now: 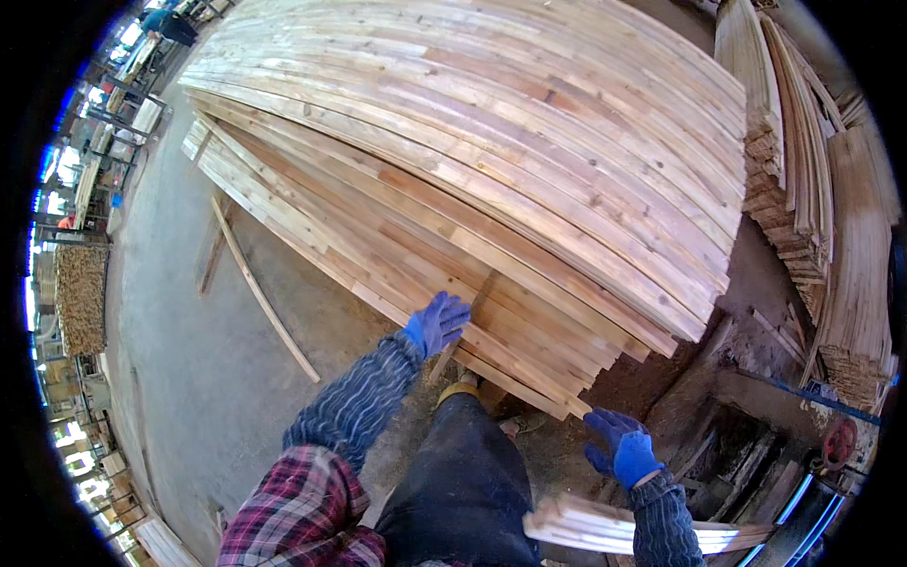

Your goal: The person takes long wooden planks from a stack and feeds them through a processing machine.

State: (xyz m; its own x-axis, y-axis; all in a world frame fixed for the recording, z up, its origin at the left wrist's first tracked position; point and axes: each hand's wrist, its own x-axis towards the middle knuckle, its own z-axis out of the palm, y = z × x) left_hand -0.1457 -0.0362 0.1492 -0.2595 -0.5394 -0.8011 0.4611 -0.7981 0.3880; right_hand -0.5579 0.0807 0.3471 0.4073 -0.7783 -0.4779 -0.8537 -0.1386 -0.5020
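Note:
My left hand (438,322), in a blue glove, rests at the near edge of a lower layer of long wooden boards (378,248), its fingers stretched out. At the right-hand ends of those boards is my right hand (624,446), also blue-gloved. Its fingers and thumb are apart, with the fingertips at the end of the nearest board (515,386); whether they touch it I cannot tell. Behind the lower layer rises a large stack of pale, knotty boards (529,142), laid side by side.
More board stacks (855,255) stand at the right. A few pale strips (652,531) lie beside my right forearm, near a red wheel (839,442) on machinery. One loose strip (265,302) lies on the concrete floor (179,312). Far left, a person (170,26) is near racks.

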